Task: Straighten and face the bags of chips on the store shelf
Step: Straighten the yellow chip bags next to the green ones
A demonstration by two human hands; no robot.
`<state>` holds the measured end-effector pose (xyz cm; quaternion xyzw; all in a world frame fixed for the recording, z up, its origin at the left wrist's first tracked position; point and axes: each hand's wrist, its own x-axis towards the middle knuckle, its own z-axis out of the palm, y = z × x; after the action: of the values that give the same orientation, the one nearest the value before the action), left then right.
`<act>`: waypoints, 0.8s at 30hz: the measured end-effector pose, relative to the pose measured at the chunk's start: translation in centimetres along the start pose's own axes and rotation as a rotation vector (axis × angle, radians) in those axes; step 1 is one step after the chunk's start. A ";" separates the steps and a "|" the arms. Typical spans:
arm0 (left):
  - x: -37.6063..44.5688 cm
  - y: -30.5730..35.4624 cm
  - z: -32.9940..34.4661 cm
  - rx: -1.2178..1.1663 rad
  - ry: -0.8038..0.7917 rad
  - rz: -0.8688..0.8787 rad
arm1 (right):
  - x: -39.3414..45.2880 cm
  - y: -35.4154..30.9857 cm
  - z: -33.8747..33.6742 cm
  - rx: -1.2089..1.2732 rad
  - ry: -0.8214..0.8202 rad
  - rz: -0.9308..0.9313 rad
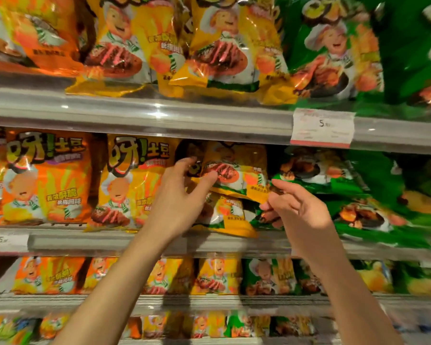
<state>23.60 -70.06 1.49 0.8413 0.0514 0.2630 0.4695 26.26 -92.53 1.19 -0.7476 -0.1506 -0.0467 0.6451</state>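
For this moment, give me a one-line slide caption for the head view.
Both hands, left hand and right hand, reach a tilted yellow foil chip bag on the grey metal middle shelf.

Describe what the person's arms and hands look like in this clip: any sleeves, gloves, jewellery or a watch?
Both forearms are bare as far down as the frame shows; no sleeve or cuff appears. The left hand and right hand are ungloved. No watch, bracelet or ring can be seen on either wrist or on the fingers that show. The picture is too blurred to judge the nails.
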 end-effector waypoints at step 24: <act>-0.2 -1.4 -5.9 -0.288 -0.305 -0.146 | 2.6 -4.0 4.5 -0.461 -0.028 0.178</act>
<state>20.75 -64.81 2.74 0.7897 0.0024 0.1024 0.6049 27.01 -87.21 4.95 -0.8859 -0.0783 -0.0125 0.4570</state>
